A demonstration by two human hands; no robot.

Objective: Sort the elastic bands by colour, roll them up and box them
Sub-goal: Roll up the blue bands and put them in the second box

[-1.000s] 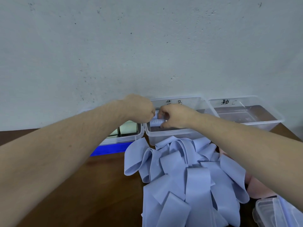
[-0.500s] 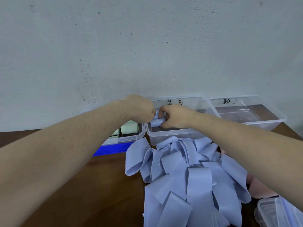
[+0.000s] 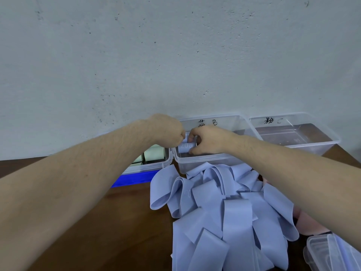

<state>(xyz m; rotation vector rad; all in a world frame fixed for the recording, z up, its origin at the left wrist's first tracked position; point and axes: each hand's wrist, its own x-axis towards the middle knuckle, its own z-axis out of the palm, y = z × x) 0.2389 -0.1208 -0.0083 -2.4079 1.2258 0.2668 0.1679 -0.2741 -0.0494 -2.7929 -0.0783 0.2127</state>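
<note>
Rolled blue band point(image 3: 185, 148), centre frame, pinched from both ends by left hand point(image 3: 169, 130) and right hand point(image 3: 209, 140), fingers curled tight, presumably preventing unrolling over middle box point(image 3: 205, 160).

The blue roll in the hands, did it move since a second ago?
Hardly. Both the left hand and the right hand still grip the blue roll over the middle box, maybe a touch lower. The loose blue bands and the other boxes have not moved.
</note>
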